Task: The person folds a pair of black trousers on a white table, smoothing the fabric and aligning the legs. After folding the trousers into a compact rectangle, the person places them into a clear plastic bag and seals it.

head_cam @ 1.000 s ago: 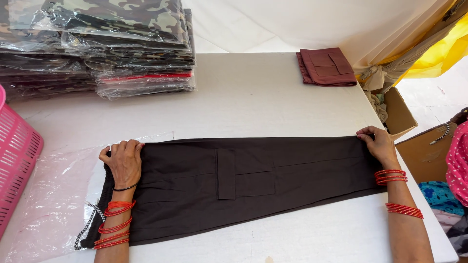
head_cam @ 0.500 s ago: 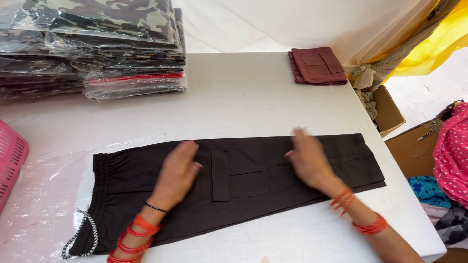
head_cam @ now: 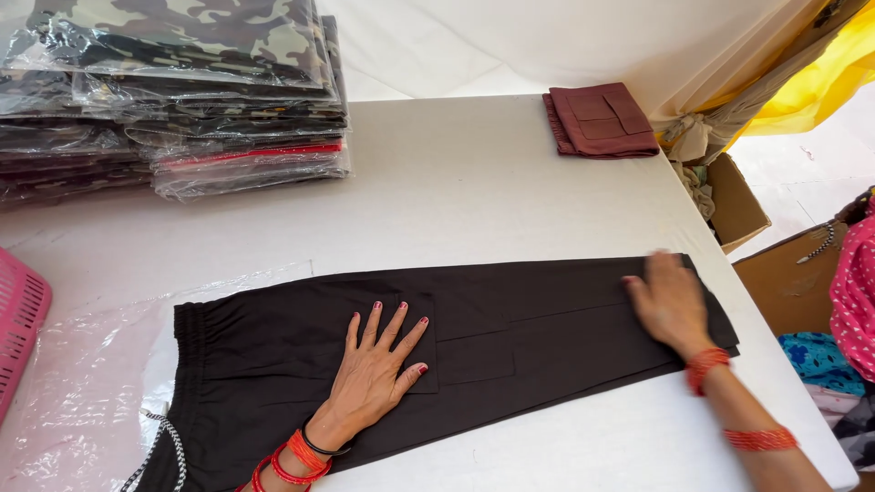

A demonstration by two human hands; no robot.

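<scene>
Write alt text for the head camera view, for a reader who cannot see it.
A person's left hand and right hand press flat on dark brown fabric trousers spread lengthwise across a white table. A clear plastic bag lies under the waistband end, with stacked plastic-wrapped garments and a folded maroon cloth at the far side.

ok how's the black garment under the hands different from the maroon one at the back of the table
The black garment lies spread out long and flat; the maroon garment is folded into a small rectangle. The left hand and right hand press on the black one; nothing touches the maroon one. Black sits partly on a clear plastic bag; maroon on bare table. Both show pockets.
</scene>
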